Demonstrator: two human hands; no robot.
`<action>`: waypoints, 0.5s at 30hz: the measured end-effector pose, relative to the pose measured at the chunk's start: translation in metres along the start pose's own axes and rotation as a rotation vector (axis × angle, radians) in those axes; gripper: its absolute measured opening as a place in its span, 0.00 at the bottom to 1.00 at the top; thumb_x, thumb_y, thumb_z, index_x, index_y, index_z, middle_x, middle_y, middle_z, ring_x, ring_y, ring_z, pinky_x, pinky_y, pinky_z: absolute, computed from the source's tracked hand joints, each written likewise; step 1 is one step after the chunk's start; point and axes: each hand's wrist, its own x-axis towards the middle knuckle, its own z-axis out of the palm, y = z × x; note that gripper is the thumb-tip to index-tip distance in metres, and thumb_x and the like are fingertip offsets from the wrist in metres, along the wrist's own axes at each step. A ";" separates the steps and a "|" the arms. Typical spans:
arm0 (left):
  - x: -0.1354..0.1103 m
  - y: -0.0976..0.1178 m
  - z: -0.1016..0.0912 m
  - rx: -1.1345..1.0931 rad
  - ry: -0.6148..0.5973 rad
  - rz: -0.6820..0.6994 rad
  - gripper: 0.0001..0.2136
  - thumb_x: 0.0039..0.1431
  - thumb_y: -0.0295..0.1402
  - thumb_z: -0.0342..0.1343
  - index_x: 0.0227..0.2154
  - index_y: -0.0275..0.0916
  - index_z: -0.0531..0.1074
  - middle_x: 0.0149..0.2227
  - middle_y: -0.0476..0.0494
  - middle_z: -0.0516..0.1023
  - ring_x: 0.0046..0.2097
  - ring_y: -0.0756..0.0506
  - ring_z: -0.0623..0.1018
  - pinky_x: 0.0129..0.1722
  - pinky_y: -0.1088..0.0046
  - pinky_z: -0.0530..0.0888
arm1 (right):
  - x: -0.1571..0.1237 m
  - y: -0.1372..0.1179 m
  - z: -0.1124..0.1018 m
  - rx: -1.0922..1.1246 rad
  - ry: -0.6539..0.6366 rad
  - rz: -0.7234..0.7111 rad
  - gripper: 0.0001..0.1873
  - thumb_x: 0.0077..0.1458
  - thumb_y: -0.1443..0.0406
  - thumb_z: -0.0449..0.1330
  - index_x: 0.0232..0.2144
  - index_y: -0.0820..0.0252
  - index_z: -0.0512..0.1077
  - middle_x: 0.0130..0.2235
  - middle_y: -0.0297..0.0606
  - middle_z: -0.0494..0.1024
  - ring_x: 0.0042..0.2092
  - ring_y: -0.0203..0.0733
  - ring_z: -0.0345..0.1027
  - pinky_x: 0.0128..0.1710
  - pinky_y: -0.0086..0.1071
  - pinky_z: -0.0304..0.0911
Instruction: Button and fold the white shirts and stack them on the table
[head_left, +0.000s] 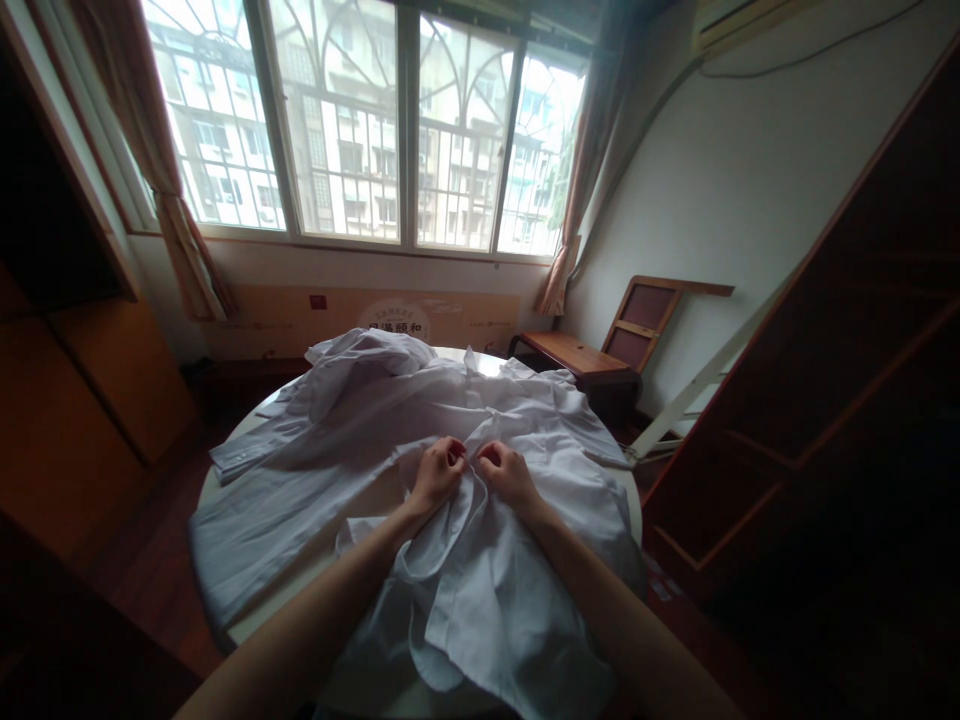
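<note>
A white shirt (480,590) lies rumpled over a round table (259,612), hanging over the near edge. My left hand (436,472) and my right hand (507,476) sit close together at the shirt's middle, each with fingers curled and pinching the front edge of the cloth. A second pale shirt (300,470) is spread flat to the left, its cuffed sleeve (240,458) reaching toward the table's left rim. More white cloth (367,355) is heaped at the far side.
A wooden chair (600,350) stands at the back right under the wall. A dark wooden cabinet (847,400) fills the right side, another cabinet (67,400) the left. A wide barred window (375,120) with curtains is behind the table.
</note>
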 end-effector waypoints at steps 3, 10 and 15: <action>-0.003 0.001 -0.001 0.114 -0.041 0.034 0.06 0.44 0.23 0.52 0.27 0.36 0.70 0.27 0.49 0.70 0.31 0.49 0.70 0.32 0.75 0.65 | 0.000 0.001 0.001 -0.004 -0.040 -0.021 0.05 0.45 0.68 0.54 0.25 0.61 0.70 0.28 0.38 0.75 0.32 0.38 0.68 0.33 0.28 0.59; -0.002 -0.006 0.000 0.280 -0.186 0.061 0.03 0.46 0.26 0.53 0.25 0.36 0.71 0.29 0.46 0.71 0.34 0.47 0.71 0.35 0.73 0.67 | -0.002 0.004 0.003 -0.042 -0.133 -0.047 0.09 0.42 0.61 0.60 0.25 0.61 0.66 0.26 0.35 0.73 0.29 0.37 0.65 0.29 0.28 0.57; 0.002 -0.012 0.002 0.245 -0.196 0.073 0.06 0.47 0.21 0.52 0.25 0.36 0.72 0.28 0.47 0.72 0.33 0.48 0.71 0.36 0.73 0.67 | -0.003 0.009 0.006 -0.123 -0.180 -0.107 0.08 0.37 0.68 0.60 0.26 0.61 0.66 0.26 0.33 0.72 0.28 0.36 0.64 0.28 0.27 0.56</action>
